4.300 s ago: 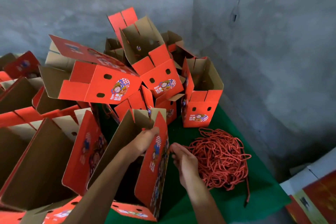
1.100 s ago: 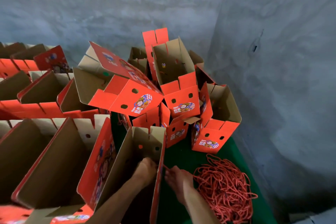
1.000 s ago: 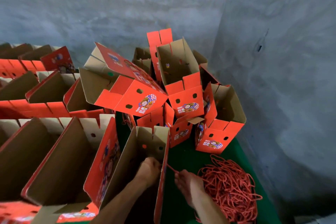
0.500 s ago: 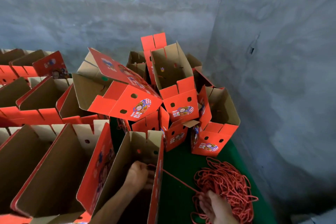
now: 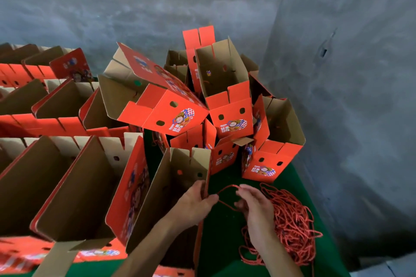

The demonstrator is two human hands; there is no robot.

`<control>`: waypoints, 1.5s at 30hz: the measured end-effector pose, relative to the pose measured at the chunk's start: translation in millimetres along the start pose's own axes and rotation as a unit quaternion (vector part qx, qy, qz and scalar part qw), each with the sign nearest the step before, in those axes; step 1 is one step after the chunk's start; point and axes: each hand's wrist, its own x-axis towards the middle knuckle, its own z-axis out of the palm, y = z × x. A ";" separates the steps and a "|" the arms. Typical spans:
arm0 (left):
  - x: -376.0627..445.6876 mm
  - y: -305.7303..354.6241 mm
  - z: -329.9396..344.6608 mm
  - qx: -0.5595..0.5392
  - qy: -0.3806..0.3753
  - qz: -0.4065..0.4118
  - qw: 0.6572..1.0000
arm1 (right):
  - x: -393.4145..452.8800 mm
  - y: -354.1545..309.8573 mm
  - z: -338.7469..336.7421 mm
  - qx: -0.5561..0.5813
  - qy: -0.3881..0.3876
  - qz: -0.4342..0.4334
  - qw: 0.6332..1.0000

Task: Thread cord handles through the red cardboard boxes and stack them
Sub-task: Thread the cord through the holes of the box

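An open red cardboard box (image 5: 177,189) with a brown inside stands in front of me on the green table. My left hand (image 5: 195,204) grips the top edge of its right wall, thumb outside. A red cord (image 5: 225,189) loops from that wall to my right hand (image 5: 255,207), which pinches it just right of the box. Behind my right hand lies the tangled pile of red cords (image 5: 290,225).
Rows of open boxes (image 5: 74,186) fill the left. A loose heap of tipped red boxes (image 5: 229,114) rises at the back against the grey concrete wall (image 5: 360,96), which closes the right side. Green table cover (image 5: 225,243) shows between box and cords.
My left hand came out of the box and now grips its right wall edge. My right hand rose from the cord pile toward the box, holding a loop of cord.
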 end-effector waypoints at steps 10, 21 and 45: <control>-14.1 -18.1 14.8 0.021 0.049 -0.083 0.995 | 9.7 105.8 -34.4 -0.058 0.090 0.151 0.983; 5.7 -25.8 -1.6 0.007 0.129 -0.081 0.988 | 8.1 152.7 -40.6 0.094 0.098 0.342 0.930; 11.3 -72.9 -45.1 -0.132 0.103 -0.173 0.971 | -17.4 59.6 -1.8 -0.268 -0.089 -0.034 0.959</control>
